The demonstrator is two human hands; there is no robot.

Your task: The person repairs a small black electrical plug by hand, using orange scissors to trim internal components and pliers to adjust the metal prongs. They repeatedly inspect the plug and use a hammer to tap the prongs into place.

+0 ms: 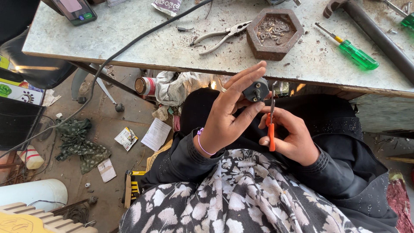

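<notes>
Head view: left hand [224, 118] pinches a small grey plug [255, 89]; right hand [290, 138] grips an orange-handled screwdriver [271, 125] upright, tip just beside the plug.

Left hand [226, 116] raised, fingers spread, pinching a small dark round plug-like part [255, 89] between thumb and fingertips. Right hand [291, 136] grips an orange-handled tool [271, 125], its metal tip just beside the part. Both hands held over the lap, below the worktop [129, 39] edge. On the worktop: pliers [222, 34], rusty hexagonal tray [275, 32], green-handled screwdriver [351, 51].
</notes>
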